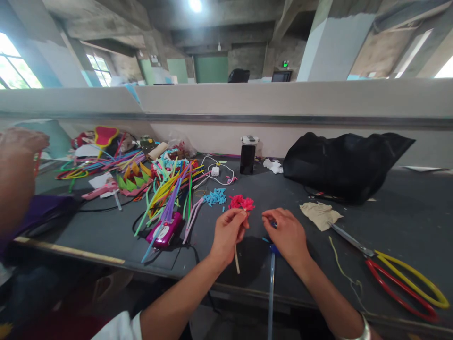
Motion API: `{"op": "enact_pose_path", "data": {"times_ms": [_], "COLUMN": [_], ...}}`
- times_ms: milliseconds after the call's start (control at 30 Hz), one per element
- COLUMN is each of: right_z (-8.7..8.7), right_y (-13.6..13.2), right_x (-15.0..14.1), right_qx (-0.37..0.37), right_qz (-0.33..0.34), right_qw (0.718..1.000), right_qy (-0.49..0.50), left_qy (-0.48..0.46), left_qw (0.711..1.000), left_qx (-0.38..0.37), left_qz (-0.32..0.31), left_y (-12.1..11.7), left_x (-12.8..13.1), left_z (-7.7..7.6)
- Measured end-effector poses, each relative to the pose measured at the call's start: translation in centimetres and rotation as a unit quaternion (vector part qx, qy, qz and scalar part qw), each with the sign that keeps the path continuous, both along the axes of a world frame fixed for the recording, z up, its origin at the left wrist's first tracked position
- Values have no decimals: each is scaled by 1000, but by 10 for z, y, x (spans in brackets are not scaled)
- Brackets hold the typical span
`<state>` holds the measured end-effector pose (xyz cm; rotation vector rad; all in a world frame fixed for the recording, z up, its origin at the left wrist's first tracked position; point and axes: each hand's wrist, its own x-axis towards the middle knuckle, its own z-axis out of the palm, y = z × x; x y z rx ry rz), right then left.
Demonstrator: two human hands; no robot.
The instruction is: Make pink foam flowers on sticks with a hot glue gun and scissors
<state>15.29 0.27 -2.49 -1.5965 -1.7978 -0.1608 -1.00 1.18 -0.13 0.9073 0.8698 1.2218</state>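
My left hand point(231, 233) is closed in a pinch on a thin pale stem point(237, 259), which points down from the fingers. A pinkish-red fluffy tuft point(248, 204) shows just above the fingertips; I cannot tell whether it is joined to the stem. My right hand point(288, 236) is a little to the right, its fingers curled over a blue thing point(275, 249) mostly hidden by the hand. From that blue thing a long clear rod point(271, 288) sticks out past the table edge. Small blue pieces point(214, 197) lie in a heap beyond my left hand, beside more pinkish-red pieces point(233, 202).
Large scissors point(368, 252) with red and yellow handles lie at right, touching a beige scrap point(320, 216). Behind are a black bag point(347, 163) and a bottle point(248, 156). Colourful fuzzy stems point(170, 189) and a magenta box point(164, 231) lie left. Another person's arm point(16, 174) is far left.
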Motion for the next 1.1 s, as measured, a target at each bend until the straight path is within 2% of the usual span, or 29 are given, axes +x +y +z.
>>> {"op": "enact_pose_path", "data": {"times_ms": [333, 533, 800, 967, 1100], "right_z": [-14, -14, -17, -17, -11], "right_y": [7, 16, 27, 23, 13], "right_x": [-19, -33, -40, -43, -39], "right_qx": [-55, -67, -79, -69, -52], "right_qz": [32, 43, 65, 81, 71], "right_qw": [997, 993, 985, 988, 996], "right_qy": [-47, -91, -135, -109, -33], "left_qy": [-20, -29, -30, -34, -28], "left_qw": [1000, 999, 999, 999, 999], "left_qx": [1, 14, 14, 14, 2], "left_qz": [2, 37, 37, 24, 26], "left_y": [2, 8, 9, 8, 7], "left_x": [-5, -10, -12, -8, -7], "left_z": [4, 2, 3, 2, 2]}}
